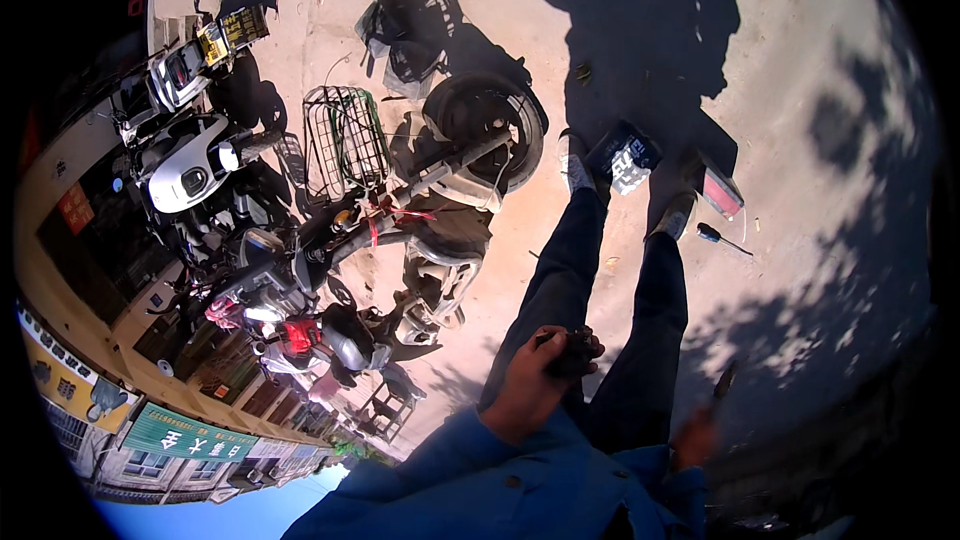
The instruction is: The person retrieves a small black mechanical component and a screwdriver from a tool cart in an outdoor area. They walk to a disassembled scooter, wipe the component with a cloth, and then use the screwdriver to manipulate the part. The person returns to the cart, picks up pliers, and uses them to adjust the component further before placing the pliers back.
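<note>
A small dark object (572,350) sat low in the middle of the view, above the person's dark trousers, and the left hand (540,375) had its fingers wrapped tight around it. The right hand (697,437) was blurred; whether its fingers were closed couldn't be told. Beyond, a screwdriver (722,237) lay on the pavement (800,60), with an electric scooter (440,180) tipped over nearby.

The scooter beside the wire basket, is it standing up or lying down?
Lying down: the scooter rests on its side on the pavement, wheel flat against the ground.
</note>
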Tool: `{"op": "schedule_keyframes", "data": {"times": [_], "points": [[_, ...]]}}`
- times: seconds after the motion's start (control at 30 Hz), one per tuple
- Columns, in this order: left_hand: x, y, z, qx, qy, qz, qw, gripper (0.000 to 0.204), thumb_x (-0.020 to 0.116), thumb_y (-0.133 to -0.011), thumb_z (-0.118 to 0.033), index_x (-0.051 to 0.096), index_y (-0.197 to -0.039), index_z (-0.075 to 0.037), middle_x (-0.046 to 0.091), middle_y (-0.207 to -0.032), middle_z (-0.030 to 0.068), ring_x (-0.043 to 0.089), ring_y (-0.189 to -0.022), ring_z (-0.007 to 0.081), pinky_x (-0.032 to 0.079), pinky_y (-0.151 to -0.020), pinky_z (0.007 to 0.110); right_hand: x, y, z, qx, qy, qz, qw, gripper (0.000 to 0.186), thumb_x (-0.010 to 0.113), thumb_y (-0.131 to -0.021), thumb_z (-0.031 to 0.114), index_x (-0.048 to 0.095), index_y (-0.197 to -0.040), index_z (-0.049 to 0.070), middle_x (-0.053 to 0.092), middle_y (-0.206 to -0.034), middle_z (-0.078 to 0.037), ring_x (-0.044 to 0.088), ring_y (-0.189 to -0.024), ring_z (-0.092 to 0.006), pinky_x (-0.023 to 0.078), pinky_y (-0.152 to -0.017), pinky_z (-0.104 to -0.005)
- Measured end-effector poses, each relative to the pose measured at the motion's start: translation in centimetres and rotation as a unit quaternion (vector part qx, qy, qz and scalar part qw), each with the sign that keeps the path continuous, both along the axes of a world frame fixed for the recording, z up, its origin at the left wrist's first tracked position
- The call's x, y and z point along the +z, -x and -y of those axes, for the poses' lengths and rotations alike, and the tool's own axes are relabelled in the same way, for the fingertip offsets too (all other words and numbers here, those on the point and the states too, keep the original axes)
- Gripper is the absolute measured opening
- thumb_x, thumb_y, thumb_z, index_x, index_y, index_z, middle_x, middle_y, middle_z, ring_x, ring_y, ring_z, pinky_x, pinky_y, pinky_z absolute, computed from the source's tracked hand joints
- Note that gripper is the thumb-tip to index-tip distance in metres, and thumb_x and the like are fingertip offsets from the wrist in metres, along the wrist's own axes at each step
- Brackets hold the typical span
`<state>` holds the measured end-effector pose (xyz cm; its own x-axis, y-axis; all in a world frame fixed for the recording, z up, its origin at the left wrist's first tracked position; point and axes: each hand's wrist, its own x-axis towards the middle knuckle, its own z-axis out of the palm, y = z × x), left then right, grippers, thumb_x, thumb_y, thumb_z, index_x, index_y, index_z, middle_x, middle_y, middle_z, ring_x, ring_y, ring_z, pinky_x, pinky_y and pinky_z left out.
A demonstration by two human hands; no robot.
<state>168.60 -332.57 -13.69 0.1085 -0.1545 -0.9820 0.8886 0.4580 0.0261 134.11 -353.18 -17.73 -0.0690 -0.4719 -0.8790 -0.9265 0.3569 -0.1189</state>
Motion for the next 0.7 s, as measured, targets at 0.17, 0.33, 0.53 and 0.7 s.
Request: {"op": "schedule_keyframes", "data": {"times": [0.17,0.33,0.53,0.7], "points": [[0.7,-4.1,-1.4,0.005,-0.008,0.007,1.000,0.023,0.061,-0.105,-0.028,0.056,-0.115,-0.008,0.066,-0.122,0.0216,0.062,-0.123,0.0369,0.055,-0.099,0.046,0.2,-2.5,-1.5,-0.039,-0.027,-0.008,0.999,0.019,0.058,-0.107,0.028,0.063,-0.119,0.014,0.039,-0.064,0.007,0.036,-0.047,-0.0046,0.029,-0.040,-0.0260],[1.8,-6.7,-2.1,0.018,0.013,0.055,0.998,0.023,0.059,-0.106,-0.029,0.057,-0.114,-0.007,0.066,-0.122,0.0211,0.062,-0.123,0.0368,0.055,-0.100,0.045,3.0,-13.1,0.3,-0.124,-0.032,-0.080,0.989,0.019,0.056,-0.109,0.026,0.063,-0.120,0.012,0.037,-0.066,0.007,0.032,-0.049,-0.0038,0.027,-0.042,-0.0254],[5.3,-6.6,-2.3,0.101,0.008,0.075,0.992,0.021,0.055,-0.108,-0.026,0.055,-0.116,-0.006,0.067,-0.123,0.0203,0.064,-0.121,0.0333,0.055,-0.100,0.045,5.7,-19.1,3.6,-0.069,0.004,0.059,0.996,0.022,0.052,-0.111,0.025,0.062,-0.120,0.008,0.034,-0.066,0.007,0.028,-0.050,-0.0037,0.025,-0.044,-0.0254],[8.5,-3.3,-1.8,0.168,0.014,0.155,0.973,0.019,0.052,-0.110,-0.023,0.054,-0.116,-0.005,0.068,-0.121,0.0217,0.067,-0.116,0.0323,0.057,-0.097,0.043,7.7,-20.9,6.4,-0.006,0.022,0.142,0.990,0.022,0.052,-0.111,0.026,0.061,-0.119,0.008,0.033,-0.066,0.006,0.028,-0.050,-0.0041,0.024,-0.045,-0.0254]]}}
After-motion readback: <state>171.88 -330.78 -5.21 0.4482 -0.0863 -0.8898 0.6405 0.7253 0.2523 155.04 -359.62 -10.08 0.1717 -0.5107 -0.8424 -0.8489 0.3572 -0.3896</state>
